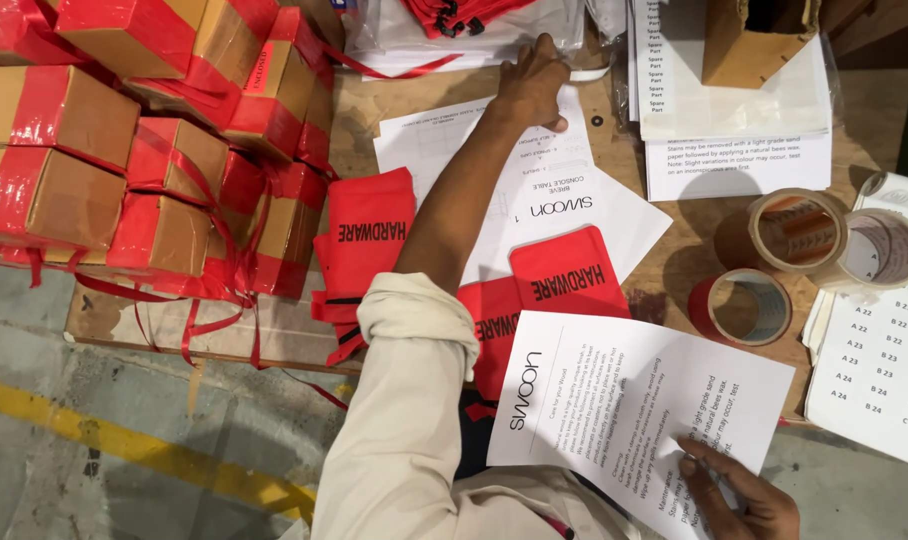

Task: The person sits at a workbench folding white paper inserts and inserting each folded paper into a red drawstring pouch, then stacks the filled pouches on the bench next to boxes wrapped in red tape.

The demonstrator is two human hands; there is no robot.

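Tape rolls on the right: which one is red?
The lowest, leftmost tape roll, nearest the red pouches. The other two rolls, above and to its right, are tan and clear.

**A packing bench in a warehouse**

This looks like a warehouse packing station. A rough wooden bench (674, 260) stands on a bare concrete floor (84, 340) marked with a yellow line (124, 440). Small cardboard boxes (64, 150) sealed with red tape are stacked at one side. Rolls of tape (799, 235), red cloth bags (369, 235), printed sheets (624, 410) and label sheets (879, 360) cover the bench.
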